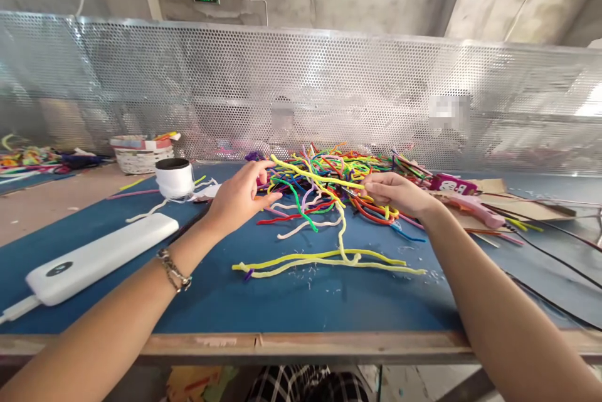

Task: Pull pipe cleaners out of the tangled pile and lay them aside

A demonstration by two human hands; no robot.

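Note:
A yellow pipe cleaner stretches between my two hands above a tangled pile of coloured pipe cleaners. My left hand pinches its left end with thumb and fingers. My right hand is closed on its right end, and a thin dark metal tip pokes out of the fingers toward the pipe cleaner; I cannot make out what tool it is. Several yellow pipe cleaners lie flat on the blue mat in front of the pile.
A white power bank with a cable lies at the left. A white tape roll and a small basket stand behind it. At the right lie a pink glue gun, cardboard and black cables. A perforated metal screen closes the back.

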